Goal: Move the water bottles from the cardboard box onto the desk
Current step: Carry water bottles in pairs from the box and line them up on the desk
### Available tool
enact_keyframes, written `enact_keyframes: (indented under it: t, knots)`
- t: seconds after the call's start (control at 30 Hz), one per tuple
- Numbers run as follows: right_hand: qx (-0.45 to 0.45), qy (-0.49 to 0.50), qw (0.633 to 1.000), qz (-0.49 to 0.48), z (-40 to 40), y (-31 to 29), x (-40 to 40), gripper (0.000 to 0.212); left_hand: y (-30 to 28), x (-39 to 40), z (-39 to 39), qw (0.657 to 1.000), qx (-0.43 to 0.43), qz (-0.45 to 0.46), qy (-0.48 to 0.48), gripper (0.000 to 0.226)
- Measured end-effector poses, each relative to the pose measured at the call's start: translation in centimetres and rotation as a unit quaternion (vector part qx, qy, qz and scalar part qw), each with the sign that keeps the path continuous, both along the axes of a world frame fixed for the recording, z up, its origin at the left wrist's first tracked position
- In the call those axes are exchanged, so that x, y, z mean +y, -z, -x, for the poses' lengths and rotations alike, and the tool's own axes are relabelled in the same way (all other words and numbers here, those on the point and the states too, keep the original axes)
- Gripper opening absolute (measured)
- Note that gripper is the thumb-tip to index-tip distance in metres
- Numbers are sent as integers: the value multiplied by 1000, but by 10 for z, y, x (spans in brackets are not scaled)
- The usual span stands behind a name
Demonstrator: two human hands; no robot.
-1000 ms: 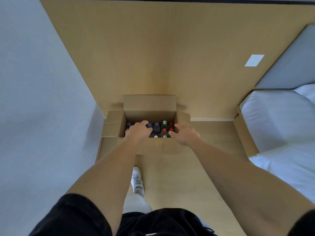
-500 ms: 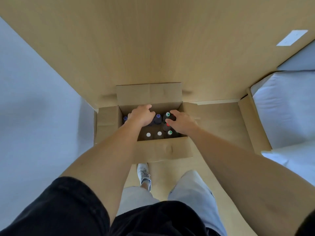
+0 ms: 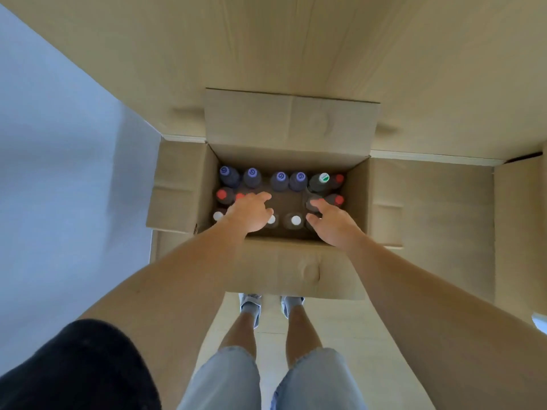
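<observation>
An open cardboard box [image 3: 296, 261] stands on the floor against a wooden panel. Several water bottles stand upright inside: purple-capped bottles [image 3: 279, 180] along the far row, a green-and-white-capped bottle [image 3: 322, 179] at the far right, red-capped bottles [image 3: 221, 195] at the sides, and white-capped bottles [image 3: 295, 221] along the near row. My left hand [image 3: 251, 213] reaches into the box's left half, its fingers curled down over a red-capped bottle; the grip is hidden. My right hand [image 3: 333, 223] is in the right half, thumb and fingers curled around the top of a dark bottle [image 3: 310, 202].
The box's flaps [image 3: 177, 184] are folded outward on all sides. A grey wall [image 3: 59, 173] runs along the left. A tall wooden panel [image 3: 296, 39] rises behind the box and another low wooden board [image 3: 518, 232] stands at the right. My legs and shoes [image 3: 251, 303] are just before the box.
The view has dropped closer over the box, and more bottles show. Both hands have pulled back from the far rows to the middle and near rows.
</observation>
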State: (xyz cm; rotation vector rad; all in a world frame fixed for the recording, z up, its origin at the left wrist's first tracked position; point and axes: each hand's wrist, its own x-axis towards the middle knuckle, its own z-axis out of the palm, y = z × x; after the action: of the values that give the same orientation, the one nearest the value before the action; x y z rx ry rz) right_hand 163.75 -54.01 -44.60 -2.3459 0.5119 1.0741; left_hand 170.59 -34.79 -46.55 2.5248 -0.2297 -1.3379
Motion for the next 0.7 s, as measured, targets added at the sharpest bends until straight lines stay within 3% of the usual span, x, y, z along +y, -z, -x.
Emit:
enact_keyframes:
  t: [0.37, 0.5, 0.7]
  knots:
    - [52, -38, 997, -35, -30, 177, -10, 55, 163, -23, -17, 999, 44, -21, 22, 70]
    - [75, -105, 991, -19, -30, 223, -4, 67, 202, -26, -12, 996, 46, -30, 64, 83]
    - [53, -169, 984, 8, -24, 270, 7, 62, 252, -24, -8, 990, 55, -47, 121, 94]
